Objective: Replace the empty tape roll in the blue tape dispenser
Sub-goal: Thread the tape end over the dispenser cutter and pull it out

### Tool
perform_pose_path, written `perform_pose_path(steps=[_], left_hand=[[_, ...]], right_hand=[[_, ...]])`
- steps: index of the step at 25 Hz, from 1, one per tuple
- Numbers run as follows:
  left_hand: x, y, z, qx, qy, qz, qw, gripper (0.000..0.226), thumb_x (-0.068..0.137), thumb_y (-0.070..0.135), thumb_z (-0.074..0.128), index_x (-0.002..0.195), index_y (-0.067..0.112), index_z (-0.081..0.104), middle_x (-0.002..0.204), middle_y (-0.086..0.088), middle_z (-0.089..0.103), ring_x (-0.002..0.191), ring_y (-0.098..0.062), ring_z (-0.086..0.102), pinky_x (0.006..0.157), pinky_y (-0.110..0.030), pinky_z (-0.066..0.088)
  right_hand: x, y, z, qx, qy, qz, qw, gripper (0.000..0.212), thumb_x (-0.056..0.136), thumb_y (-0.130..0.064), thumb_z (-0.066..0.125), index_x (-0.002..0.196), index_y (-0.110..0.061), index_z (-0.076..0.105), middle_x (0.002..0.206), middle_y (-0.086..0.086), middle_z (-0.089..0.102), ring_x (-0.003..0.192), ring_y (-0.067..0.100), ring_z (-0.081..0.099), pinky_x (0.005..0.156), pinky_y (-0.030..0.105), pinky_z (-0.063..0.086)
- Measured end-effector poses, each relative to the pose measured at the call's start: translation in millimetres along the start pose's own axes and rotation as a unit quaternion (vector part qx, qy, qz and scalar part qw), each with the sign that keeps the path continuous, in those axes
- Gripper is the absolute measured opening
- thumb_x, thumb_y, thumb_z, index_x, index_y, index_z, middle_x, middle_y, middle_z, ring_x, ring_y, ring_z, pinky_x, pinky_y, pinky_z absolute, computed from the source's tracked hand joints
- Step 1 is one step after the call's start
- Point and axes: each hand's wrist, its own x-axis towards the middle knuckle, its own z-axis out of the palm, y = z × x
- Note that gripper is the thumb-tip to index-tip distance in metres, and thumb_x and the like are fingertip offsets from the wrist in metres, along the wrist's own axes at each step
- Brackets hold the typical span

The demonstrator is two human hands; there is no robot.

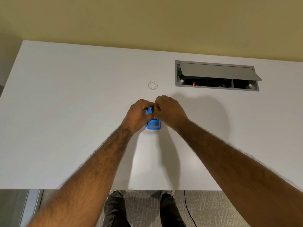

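A blue tape dispenser [153, 125] sits on a white table [65, 112], held between both hands. The left hand [139, 114] curls around its far left side. The right hand [169, 111] pinches at its top with bent fingers, which hide the spot they grip. Just beyond the hands lies a small pale tape ring [152, 85], untouched. Farther right, a grey cable hatch [216, 74] is set into the table with its lid propped open. A yellowish wall [147, 22] rises behind. Below the table's near edge are grey carpet [144, 208], dark shoes [114, 208] and a black cord [188, 212].

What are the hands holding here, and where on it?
Both grip the blue plastic tape dispenser at its far end: left hand round its left side, right hand at its top.
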Motion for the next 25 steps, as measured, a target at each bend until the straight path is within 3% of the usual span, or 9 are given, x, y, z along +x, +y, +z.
perform_pose_path(steps=[5, 8, 15, 19, 25], left_hand=[[1, 0, -2, -0.001, -0.007, -0.008, 1.0, 0.036, 0.077, 0.03, 0.082, 0.111, 0.029, 0.07, 0.107, 0.004, 0.067, 0.099, -0.015, 0.061, 0.092, -0.036, 0.052], [1, -1, -1, -0.011, -0.007, -0.016, 1.0, 0.037, 0.075, 0.029, 0.084, 0.11, 0.029, 0.07, 0.108, 0.004, 0.066, 0.1, -0.015, 0.061, 0.093, -0.036, 0.052], [3, -1, 0, 0.002, -0.008, -0.014, 1.0, 0.04, 0.074, 0.03, 0.085, 0.112, 0.027, 0.07, 0.106, 0.006, 0.066, 0.098, -0.014, 0.061, 0.091, -0.034, 0.052], [2, -3, 0, 0.009, -0.006, -0.015, 1.0, 0.042, 0.076, 0.032, 0.084, 0.115, 0.022, 0.07, 0.107, 0.003, 0.067, 0.098, -0.016, 0.061, 0.092, -0.035, 0.052], [0, -4, -4, 0.004, -0.023, -0.001, 1.0, 0.048, 0.076, 0.033, 0.084, 0.119, 0.022, 0.068, 0.113, 0.007, 0.067, 0.104, -0.015, 0.061, 0.094, -0.03, 0.05]], right_hand=[[1, 10, 4, 0.117, 0.014, 0.03, 0.993, 0.008, 0.081, -0.02, 0.061, 0.077, -0.014, 0.057, 0.068, -0.003, 0.058, 0.06, 0.012, 0.053, 0.055, 0.019, 0.043], [-1, 22, 1, 0.17, 0.0, 0.022, 0.985, 0.013, 0.089, -0.022, 0.057, 0.084, -0.013, 0.065, 0.072, -0.003, 0.063, 0.063, 0.011, 0.059, 0.062, 0.023, 0.05], [1, 12, 1, -0.004, -0.006, -0.016, 1.0, 0.018, 0.09, -0.02, 0.053, 0.072, -0.016, 0.053, 0.066, 0.0, 0.053, 0.061, 0.015, 0.051, 0.059, 0.025, 0.04], [6, 6, -1, -0.02, -0.014, -0.013, 1.0, 0.013, 0.088, -0.02, 0.054, 0.077, -0.013, 0.056, 0.068, 0.004, 0.056, 0.063, 0.018, 0.056, 0.066, 0.031, 0.05], [7, 7, 1, 0.0, -0.004, -0.015, 1.0, 0.012, 0.082, -0.023, 0.06, 0.078, -0.015, 0.053, 0.069, 0.003, 0.057, 0.063, 0.018, 0.056, 0.062, 0.029, 0.048]])
